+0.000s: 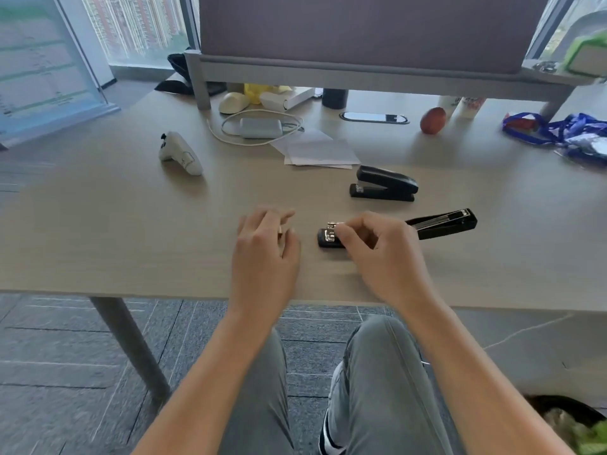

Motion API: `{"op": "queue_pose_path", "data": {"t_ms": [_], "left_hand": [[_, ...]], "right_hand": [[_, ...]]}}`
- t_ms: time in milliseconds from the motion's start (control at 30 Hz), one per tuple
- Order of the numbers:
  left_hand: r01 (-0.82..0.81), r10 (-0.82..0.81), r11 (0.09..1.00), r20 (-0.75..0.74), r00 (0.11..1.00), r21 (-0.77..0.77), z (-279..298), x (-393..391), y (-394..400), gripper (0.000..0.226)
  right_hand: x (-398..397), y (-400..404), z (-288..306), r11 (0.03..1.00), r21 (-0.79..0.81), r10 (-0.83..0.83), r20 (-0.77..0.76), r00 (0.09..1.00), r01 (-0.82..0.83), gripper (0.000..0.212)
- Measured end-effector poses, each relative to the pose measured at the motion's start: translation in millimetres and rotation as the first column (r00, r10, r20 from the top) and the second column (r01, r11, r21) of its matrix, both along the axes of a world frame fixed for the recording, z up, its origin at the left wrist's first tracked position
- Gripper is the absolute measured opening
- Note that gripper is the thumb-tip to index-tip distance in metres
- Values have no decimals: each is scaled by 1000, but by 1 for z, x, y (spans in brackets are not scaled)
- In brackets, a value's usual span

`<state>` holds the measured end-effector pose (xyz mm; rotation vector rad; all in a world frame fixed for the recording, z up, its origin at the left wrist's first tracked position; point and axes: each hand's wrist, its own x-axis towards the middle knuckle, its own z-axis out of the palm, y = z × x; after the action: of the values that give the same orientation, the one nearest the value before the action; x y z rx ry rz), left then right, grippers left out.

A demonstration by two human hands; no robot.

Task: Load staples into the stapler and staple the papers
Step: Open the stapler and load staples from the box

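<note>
Right hand is pinching a staple strip over the opened stapler; left hand is hovering loosely curled, seemingly pinching something small.

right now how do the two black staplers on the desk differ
The far stapler is closed and untouched; the near stapler is swung open, its metal channel exposed, with the right hand at its front end. Both are black and lie on the desk.
</note>
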<state>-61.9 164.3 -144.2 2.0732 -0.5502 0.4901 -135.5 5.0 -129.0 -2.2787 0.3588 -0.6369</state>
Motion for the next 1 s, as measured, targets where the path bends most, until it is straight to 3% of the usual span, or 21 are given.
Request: {"op": "queue_pose_path", "data": {"t_ms": [67,133,300,400,600,833,1000], "left_hand": [[-132,133,990,-18,991,39,-1,10,19,25],[-230,238,969,-86,967,95,-4,23,31,27],[-202,248,960,-256,934,192,-1,43,36,38],[-201,256,956,-276,926,215,2,46,34,34],[-184,229,966,-274,934,182,2,44,33,21],[-124,159,981,-249,955,149,-2,44,37,11],[-144,168,973,-120,979,182,-9,43,36,15]], "right_hand": [[15,14,3,980,-193,48,0,999,-47,8],[31,23,5,930,-345,123,-36,992,-128,20],[66,30,17,811,-464,213,-335,918,-357,52],[78,29,18,808,-419,242,-404,882,-413,52],[85,25,15,834,-319,323,-380,867,-451,30],[80,23,16,800,-349,355,-378,855,-487,31],[70,17,16,807,-396,318,-333,888,-437,29]]}}
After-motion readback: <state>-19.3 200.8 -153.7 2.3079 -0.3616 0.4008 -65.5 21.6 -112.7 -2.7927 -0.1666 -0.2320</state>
